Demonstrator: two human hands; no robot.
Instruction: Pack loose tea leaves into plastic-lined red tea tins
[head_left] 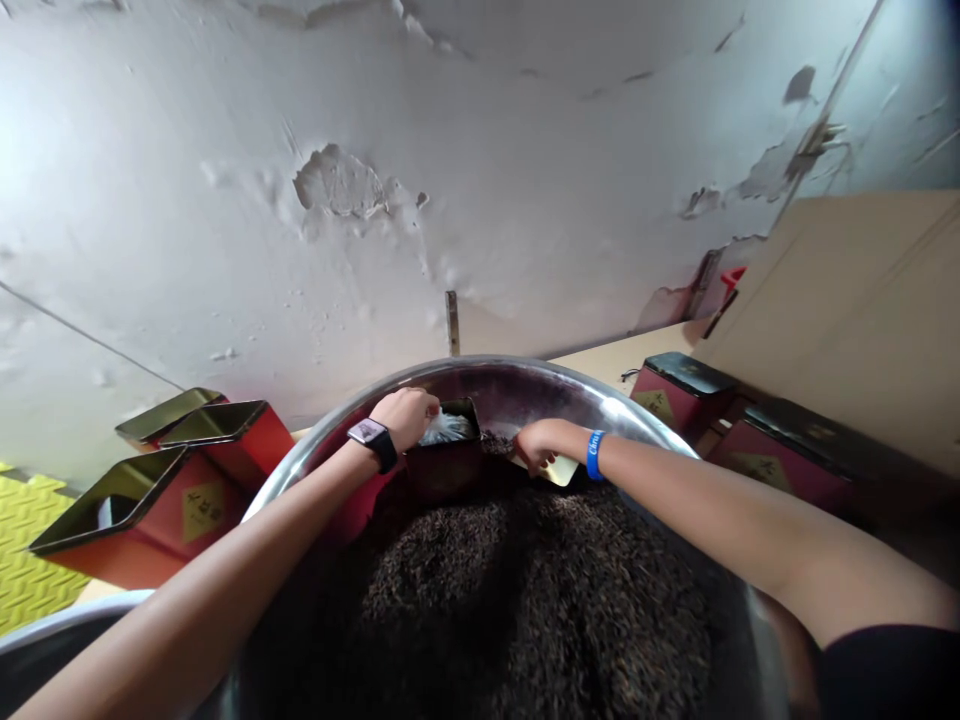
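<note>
A large round metal basin (pixel 349 402) holds a heap of dark, dry loose leaves (pixel 525 600) that look like tea. Inside it, by the far rim, stands a dark red tin (pixel 444 468) with a clear plastic bag (pixel 448 426) bunched in its mouth. My left hand (pixel 405 415), wearing a watch at the wrist, is closed on the bag's edge at the tin's left side. To the right of the tin, my right hand (pixel 541 445) reaches down to the leaves, fingers curled round a shiny gold-coloured metal piece (pixel 561 470); its full shape is hidden.
Several open red tins (pixel 225 440) stand left of the basin. On the right are closed red tins (pixel 686 380) with dark lids, beside a cardboard box (pixel 855 290). Another basin's rim (pixel 75 610) shows at lower left. A peeling wall (pixel 480 200) rises behind.
</note>
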